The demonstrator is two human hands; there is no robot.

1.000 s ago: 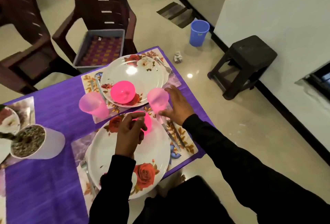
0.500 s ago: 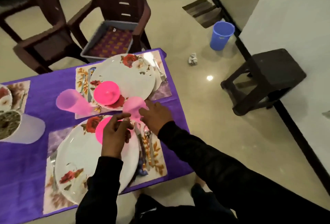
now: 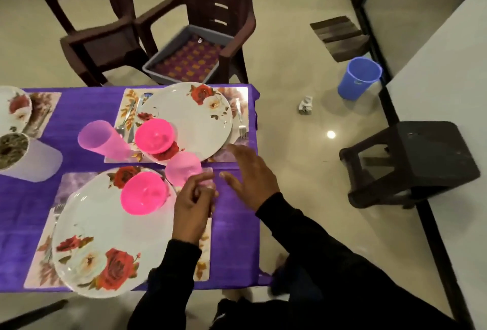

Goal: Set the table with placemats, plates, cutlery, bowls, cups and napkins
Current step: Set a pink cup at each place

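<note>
Frame centre: left hand [image 3: 193, 206], fingers curled, touches the cup [image 3: 183, 168]; whether it grips it cannot be told. Right hand [image 3: 251, 177] spread, empty, above the tablecloth [image 3: 237, 237].

long blk sleeves [image 3: 329, 245], bare hands

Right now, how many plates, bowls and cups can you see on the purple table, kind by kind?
Flowered plates: 3, near, far, and one cut off at the left edge.
Bright pink bowls: 2, near, far.
Pale pink cups: 2, left, middle.
Total: 7.
</note>
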